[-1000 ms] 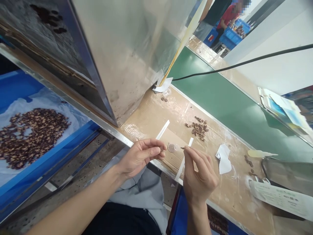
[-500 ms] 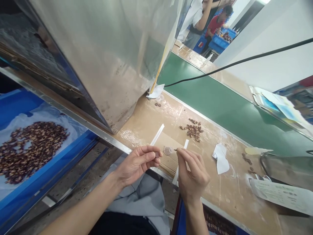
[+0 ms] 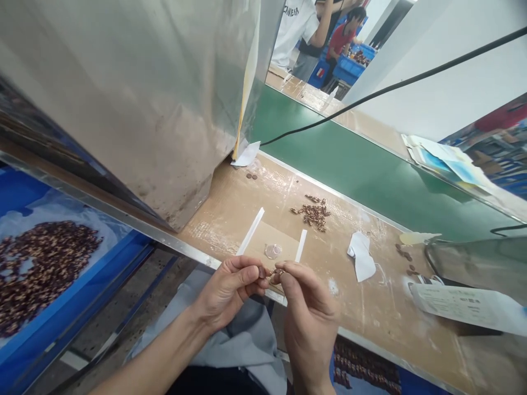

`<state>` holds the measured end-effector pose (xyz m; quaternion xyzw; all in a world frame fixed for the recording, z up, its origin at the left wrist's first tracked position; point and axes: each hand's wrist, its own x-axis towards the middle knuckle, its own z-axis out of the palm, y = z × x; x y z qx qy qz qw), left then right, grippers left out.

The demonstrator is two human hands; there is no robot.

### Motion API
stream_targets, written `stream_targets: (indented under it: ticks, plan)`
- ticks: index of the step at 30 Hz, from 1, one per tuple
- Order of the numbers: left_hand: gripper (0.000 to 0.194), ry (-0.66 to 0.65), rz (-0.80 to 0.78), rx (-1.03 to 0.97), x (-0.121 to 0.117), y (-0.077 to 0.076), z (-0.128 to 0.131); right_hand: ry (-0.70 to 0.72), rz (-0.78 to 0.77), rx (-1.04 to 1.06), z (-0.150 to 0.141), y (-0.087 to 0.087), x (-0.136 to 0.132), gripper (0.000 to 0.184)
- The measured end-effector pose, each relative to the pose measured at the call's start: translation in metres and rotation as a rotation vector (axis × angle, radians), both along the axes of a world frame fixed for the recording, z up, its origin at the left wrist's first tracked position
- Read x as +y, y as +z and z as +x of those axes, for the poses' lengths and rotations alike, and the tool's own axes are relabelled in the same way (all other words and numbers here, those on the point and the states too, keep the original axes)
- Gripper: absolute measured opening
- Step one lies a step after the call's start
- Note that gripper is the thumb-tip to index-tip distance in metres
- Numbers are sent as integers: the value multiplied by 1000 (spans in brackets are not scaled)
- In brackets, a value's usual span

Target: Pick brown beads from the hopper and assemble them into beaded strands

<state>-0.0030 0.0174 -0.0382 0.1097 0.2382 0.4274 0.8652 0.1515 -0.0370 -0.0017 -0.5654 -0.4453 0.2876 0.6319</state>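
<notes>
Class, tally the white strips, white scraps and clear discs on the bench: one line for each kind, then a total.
White strips: 2
White scraps: 2
Clear discs: 1
Total: 5

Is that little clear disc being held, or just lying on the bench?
Lying: the clear disc sits flat on the cardboard, untouched; the left hand and right hand pinch small brown pieces nearby.

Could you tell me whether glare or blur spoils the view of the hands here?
Head view: the left hand and right hand look fairly sharp, though what they hold is too small to tell; the steel panel shows a soft sheen, not harsh glare.
</notes>
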Motion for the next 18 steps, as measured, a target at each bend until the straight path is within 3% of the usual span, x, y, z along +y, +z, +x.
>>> stream_targets:
  ticks: [18]
  plan:
    - [29, 57, 36, 42, 0, -1, 1, -7, -30, 3, -6, -3, 2, 13]
